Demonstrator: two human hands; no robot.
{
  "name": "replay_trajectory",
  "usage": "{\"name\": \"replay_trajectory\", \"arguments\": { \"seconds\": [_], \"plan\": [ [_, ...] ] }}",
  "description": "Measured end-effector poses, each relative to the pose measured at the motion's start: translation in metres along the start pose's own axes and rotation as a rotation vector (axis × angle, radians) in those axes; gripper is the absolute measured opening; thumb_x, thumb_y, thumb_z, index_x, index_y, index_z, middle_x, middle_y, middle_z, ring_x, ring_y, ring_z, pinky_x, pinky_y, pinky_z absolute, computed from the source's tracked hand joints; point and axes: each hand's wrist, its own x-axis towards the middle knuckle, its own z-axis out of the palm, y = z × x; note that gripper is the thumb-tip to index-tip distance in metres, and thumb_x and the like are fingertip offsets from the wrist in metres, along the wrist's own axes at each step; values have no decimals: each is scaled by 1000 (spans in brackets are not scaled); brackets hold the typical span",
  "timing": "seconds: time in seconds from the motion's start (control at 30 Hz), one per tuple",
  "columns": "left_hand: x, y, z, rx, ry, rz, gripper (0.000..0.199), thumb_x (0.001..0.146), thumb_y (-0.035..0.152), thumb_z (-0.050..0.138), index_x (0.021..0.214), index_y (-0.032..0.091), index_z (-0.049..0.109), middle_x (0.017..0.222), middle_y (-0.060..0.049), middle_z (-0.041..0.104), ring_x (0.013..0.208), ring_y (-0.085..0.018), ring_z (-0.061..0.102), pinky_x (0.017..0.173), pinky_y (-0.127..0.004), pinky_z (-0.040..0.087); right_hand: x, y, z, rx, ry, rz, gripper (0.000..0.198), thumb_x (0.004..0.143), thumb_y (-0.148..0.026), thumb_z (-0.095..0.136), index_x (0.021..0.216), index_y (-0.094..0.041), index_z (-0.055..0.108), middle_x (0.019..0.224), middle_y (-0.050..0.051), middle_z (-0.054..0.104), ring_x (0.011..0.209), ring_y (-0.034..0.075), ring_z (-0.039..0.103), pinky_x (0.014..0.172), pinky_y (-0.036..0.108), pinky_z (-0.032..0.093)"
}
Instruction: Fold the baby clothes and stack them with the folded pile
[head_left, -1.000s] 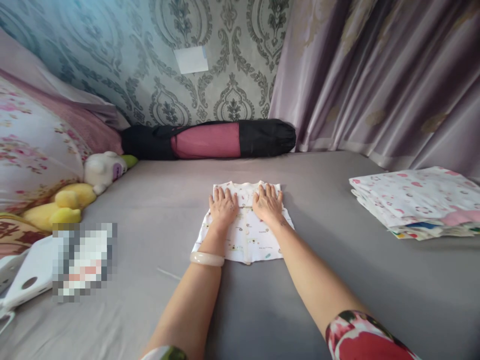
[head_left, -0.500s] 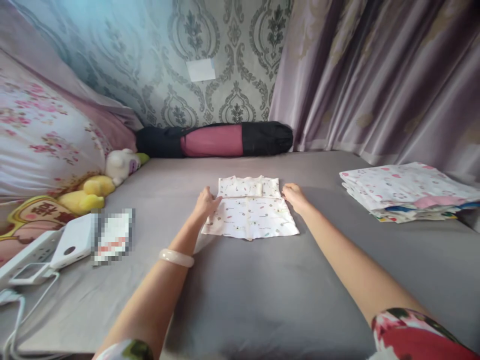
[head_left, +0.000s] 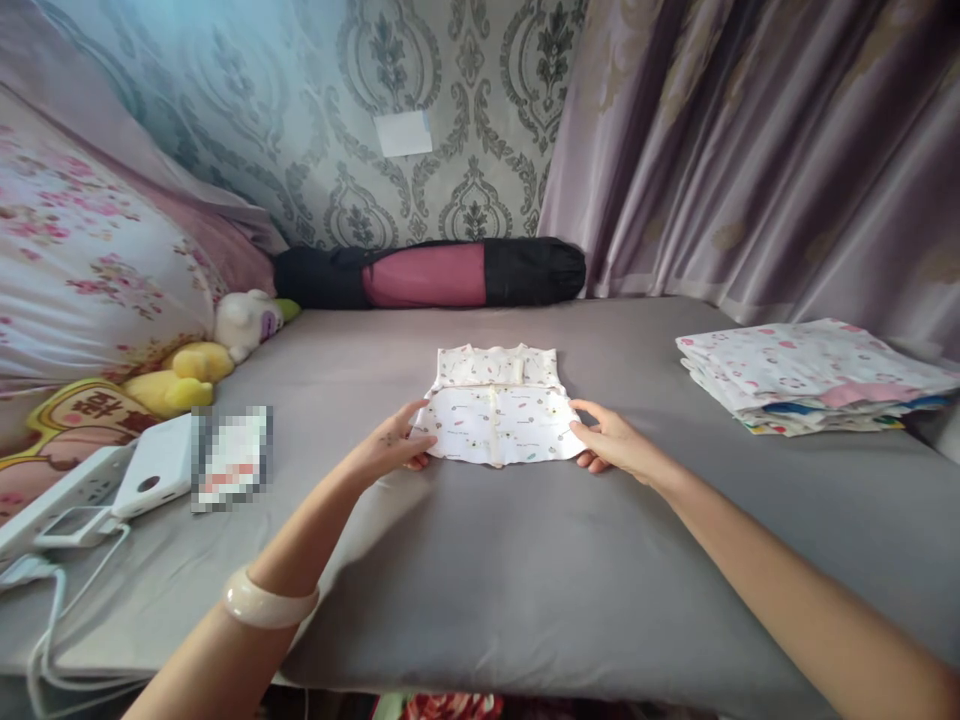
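Note:
A small white baby shirt [head_left: 496, 415] with a scattered print lies on the grey bed sheet. Its upper part is folded across in a band, and a light strip runs down the middle. My left hand [head_left: 394, 440] pinches the lower left edge, thumb on top and fingers under the cloth. On the opposite side, my right hand [head_left: 606, 440] grips the lower right edge in the same way. A pale bangle [head_left: 270, 600] circles my left forearm.
A stack of folded printed cloths [head_left: 810, 375] lies to the right. At the left are a power strip [head_left: 64, 495], a white box-shaped device [head_left: 156, 462], cables and plush toys [head_left: 180, 378]. A black and pink roll [head_left: 427, 275] rests against the wall.
Both hands have moved down from the shirt's upper sides to its lower corners and now pinch the edges there. The shirt's lower edge looks slightly drawn in.

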Motion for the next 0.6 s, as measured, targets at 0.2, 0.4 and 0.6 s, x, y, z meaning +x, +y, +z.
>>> {"name": "replay_trajectory", "arguments": {
  "seconds": [0.2, 0.4, 0.6],
  "plan": [
    [-11, -4, -2, -60, -32, -28, 42, 68, 36, 77, 105, 16, 71, 70, -2, 68, 63, -14, 64, 61, -27, 52, -17, 0, -9, 32, -86, 20, 34, 84, -32, 69, 116, -20, 68, 77, 5, 71, 57, 10, 63, 43, 15, 48],
    [-10, 2, -1, -230, 19, -16, 34, 69, 36, 78, 95, 15, 74, 80, -6, 71, 67, -13, 64, 64, -25, 50, -9, 8, -17, 232, -159, -35, 28, 87, -37, 67, 106, -17, 71, 97, 10, 73, 72, 12, 68, 54, 17, 53],
    [3, 14, 3, -500, 168, 83, 38, 69, 35, 79, 99, 13, 72, 89, -9, 72, 73, -14, 65, 66, -25, 50, -3, 1, -13, 490, -91, -154, 32, 90, -33, 57, 119, -21, 62, 127, 11, 64, 95, 19, 70, 68, 26, 59]
  ]
}}
